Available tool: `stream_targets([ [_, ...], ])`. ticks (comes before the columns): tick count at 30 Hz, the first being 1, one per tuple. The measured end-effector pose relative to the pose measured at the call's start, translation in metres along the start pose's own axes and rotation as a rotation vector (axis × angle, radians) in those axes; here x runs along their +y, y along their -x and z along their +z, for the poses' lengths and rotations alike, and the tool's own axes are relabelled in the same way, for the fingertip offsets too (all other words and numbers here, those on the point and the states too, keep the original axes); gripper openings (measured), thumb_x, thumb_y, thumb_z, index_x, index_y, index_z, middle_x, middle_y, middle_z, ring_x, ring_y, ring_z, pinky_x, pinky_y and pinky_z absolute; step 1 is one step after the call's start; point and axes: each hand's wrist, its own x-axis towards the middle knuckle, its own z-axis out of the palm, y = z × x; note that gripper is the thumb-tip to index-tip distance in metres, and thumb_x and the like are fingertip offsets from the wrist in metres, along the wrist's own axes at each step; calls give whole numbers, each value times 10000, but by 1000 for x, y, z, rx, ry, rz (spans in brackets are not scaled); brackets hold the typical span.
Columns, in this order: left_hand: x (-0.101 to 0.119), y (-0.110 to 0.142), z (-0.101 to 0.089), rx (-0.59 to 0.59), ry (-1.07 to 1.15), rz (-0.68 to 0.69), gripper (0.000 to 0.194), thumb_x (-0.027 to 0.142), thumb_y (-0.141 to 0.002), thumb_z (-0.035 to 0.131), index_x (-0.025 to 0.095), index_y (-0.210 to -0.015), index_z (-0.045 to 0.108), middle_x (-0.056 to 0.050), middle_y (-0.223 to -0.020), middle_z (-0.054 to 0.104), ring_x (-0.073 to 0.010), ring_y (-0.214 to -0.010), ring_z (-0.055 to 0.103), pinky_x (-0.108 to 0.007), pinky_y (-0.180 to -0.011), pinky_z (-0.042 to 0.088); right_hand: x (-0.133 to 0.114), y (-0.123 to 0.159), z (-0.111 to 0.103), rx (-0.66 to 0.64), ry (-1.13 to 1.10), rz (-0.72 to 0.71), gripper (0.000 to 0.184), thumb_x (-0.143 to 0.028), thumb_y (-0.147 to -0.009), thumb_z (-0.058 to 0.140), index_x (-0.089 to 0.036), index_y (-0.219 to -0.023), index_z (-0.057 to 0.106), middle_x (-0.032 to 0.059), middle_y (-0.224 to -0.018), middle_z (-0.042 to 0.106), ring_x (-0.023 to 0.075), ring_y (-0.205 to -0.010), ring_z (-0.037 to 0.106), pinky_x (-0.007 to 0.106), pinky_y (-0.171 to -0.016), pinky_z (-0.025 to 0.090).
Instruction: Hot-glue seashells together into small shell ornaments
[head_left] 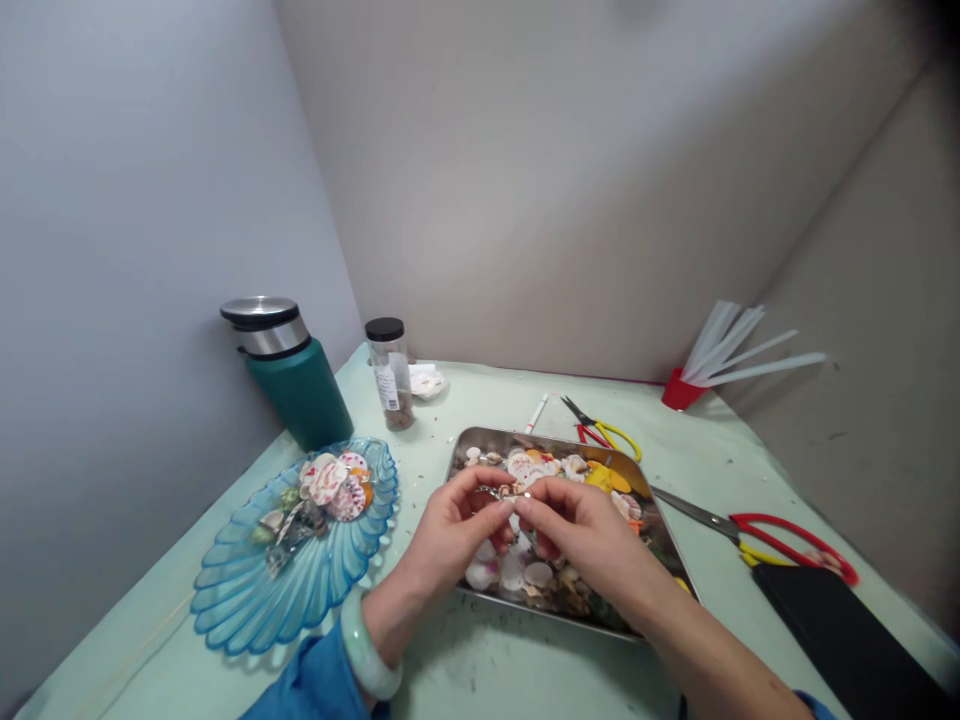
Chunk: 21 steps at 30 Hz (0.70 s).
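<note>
Above a metal tray (570, 617) of shells, my left hand (450, 525) and my right hand (577, 520) meet fingertip to fingertip. Between them they pinch a small brown-and-white shell (511, 490), with a shiny metallic bit showing at its left side. Fingers cover much of it, so its full shape is hidden. Both hands are closed in a pinch. White scallop shells (514, 572), yellow shells (609, 478) and spotted pieces fill the tray beneath. A pale green bangle (367, 645) circles my left wrist.
On the left, a blue scalloped glass dish (300, 605) holds decorated shells. Behind it stand a green bottle (300, 390) and a black-lidded jar (391, 380). Small scissors (607, 430), large red-handled scissors (787, 540), a black flat object (840, 630) and a red cup (681, 390) of white strips lie rightward.
</note>
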Motion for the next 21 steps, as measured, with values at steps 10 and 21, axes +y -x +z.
stream_targets([
  [10,0,-2,0,5,46,-27,327,334,-747,718,132,-1001,672,-4,-532,645,-127,-487,590,-230,-512,472,-2,3,1,204,311,-311,118,-262,-875,579,-224,-987,587,-1,-809,621,139,-622,543,262,-582,410],
  [21,3,-1,0,6,51,-47,373,341,-742,719,123,-1044,721,-16,-526,653,-120,-489,585,-221,-511,476,2,4,2,206,300,-323,88,-261,-899,555,-235,-915,638,-5,-800,634,151,-661,562,268,-604,420],
])
